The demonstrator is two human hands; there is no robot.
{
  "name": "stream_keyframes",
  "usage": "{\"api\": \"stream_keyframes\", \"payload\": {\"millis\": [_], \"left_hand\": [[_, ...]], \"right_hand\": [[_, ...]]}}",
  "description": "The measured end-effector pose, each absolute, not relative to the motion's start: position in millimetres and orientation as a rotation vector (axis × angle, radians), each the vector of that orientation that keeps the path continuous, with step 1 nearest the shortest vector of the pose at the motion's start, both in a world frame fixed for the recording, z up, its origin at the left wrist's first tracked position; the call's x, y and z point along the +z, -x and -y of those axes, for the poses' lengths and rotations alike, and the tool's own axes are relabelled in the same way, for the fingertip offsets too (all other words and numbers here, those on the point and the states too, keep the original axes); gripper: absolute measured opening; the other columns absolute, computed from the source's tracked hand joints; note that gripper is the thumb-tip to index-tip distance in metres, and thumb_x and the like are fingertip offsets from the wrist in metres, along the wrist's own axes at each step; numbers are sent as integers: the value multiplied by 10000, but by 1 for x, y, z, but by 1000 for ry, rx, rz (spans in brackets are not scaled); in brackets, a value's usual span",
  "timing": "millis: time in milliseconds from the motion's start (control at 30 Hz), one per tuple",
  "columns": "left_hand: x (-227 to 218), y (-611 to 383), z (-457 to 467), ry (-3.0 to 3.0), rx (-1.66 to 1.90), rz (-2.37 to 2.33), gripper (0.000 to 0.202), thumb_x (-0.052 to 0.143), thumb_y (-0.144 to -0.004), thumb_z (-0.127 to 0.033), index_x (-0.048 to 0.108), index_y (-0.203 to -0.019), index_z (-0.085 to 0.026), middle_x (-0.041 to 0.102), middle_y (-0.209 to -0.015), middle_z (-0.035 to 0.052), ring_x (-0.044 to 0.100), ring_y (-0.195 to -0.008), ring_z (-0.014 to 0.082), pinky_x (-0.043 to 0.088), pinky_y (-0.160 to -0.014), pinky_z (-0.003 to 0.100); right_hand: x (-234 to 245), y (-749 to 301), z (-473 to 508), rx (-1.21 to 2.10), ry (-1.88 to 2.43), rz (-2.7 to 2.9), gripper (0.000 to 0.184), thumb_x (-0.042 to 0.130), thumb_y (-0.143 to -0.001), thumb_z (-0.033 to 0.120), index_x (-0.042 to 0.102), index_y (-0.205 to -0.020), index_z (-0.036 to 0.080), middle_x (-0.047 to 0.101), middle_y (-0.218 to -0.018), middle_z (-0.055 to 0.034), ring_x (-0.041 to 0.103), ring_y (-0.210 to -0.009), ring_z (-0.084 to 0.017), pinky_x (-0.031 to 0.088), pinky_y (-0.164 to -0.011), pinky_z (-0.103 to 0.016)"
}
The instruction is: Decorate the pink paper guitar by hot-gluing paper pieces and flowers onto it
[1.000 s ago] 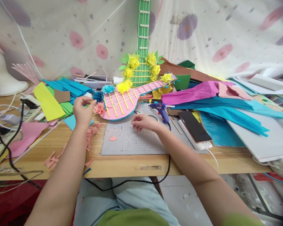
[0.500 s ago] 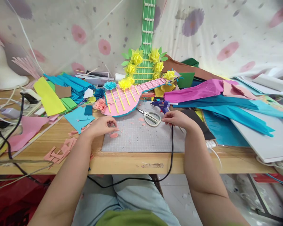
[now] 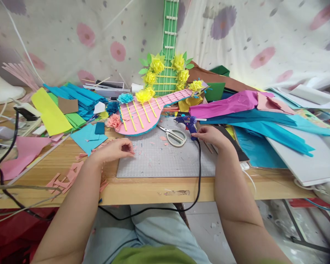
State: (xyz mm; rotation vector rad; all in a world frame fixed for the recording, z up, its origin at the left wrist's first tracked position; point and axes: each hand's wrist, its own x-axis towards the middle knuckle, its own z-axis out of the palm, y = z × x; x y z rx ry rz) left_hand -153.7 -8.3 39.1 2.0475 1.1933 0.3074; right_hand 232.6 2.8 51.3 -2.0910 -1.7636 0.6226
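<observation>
My left hand (image 3: 114, 150) rests at the left edge of the grey cutting mat (image 3: 165, 163). Its fingers are curled into a pinch, and what they hold is hidden. My right hand (image 3: 211, 135) is at the mat's far right corner, fingers closed on the handle of the blue glue gun (image 3: 189, 123). The gun's black cord (image 3: 199, 172) runs down over the table edge. White-handled scissors (image 3: 173, 136) lie on the mat between my hands. A pink paper guitar (image 3: 143, 117) with yellow strips and paper flowers lies just behind the mat.
A green paper guitar (image 3: 169, 44) with yellow flowers leans on the flowered cloth behind. Folded blue and green paper (image 3: 71, 99) sits back left, with pink scraps (image 3: 67, 178) and cables (image 3: 5, 161) front left. Magenta and blue tissue (image 3: 250, 117), a dark phone (image 3: 238, 148) and a white board (image 3: 308, 157) fill the right.
My left hand came back from the paper flowers to the mat's left edge and covered the small pink piece there. My right hand moved right, from the mat to the glue gun.
</observation>
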Motion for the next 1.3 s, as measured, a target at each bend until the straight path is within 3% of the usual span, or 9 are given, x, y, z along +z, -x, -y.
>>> {"api": "stream_keyframes", "payload": {"millis": [200,267,433,533,633,967,1167,1300], "left_hand": [[26,147,-13,-1715,1197,-1529,236,631,-684,-382,559,-806,-192,625,-760,10,570,-641,126,449,-609,261],[19,139,-20,-1680,1336,-1685,225,624,-690,-344,571,-856,-201,640,-810,9,576,-651,123,461,-635,264],[15,122,-22,-1878,1130,-1967,211,625,-723,-306,645,-918,-228,691,-912,17,628,-801,181,466,-728,304],[18,120,-17,-1951,1075,-2007,291,616,-742,-300,655,-1025,-247,701,-985,21,636,-885,209,464,-773,324],[20,121,-13,-1948,1068,-1983,367,610,-750,-334,632,-1111,-269,709,-979,4,642,-858,204,469,-750,318],[13,118,-20,-2011,1064,-2096,373,543,-803,-338,630,-1160,-277,719,-961,18,652,-862,225,443,-709,318],[19,108,-9,-2239,1020,-2040,394,538,-797,-341,608,-1178,-265,659,-1138,44,603,-1041,252,445,-805,345],[27,96,0,-2363,1065,-2007,377,541,-796,-311,606,-1161,-240,595,-1203,78,588,-1045,251,454,-788,347]], "right_hand": [[33,-232,-15,367,1927,1677,463,715,-562,522,544,-816,175,596,-796,-28,520,-701,-164,381,-628,-275],[23,-229,-22,297,1876,1635,506,715,-564,510,558,-894,159,611,-890,-69,545,-786,-196,414,-686,-305],[10,-209,-31,256,1908,1590,529,687,-641,473,571,-1031,136,635,-1013,-143,580,-912,-250,442,-782,-356],[9,-199,-32,304,1934,1583,519,657,-688,464,566,-1086,144,650,-1042,-144,600,-943,-257,452,-803,-361],[8,-194,-33,321,1982,1558,511,636,-711,472,577,-1098,144,663,-1040,-139,616,-949,-261,457,-818,-365],[10,-192,-34,303,2053,1539,481,603,-761,443,590,-1115,117,671,-1044,-169,627,-987,-288,452,-840,-376],[10,-193,-33,318,2039,1545,475,598,-768,438,589,-1121,120,668,-1060,-163,621,-1003,-286,451,-847,-373],[9,-194,-33,319,2027,1550,469,597,-773,428,588,-1131,124,670,-1063,-159,622,-1007,-288,452,-850,-374]]}}
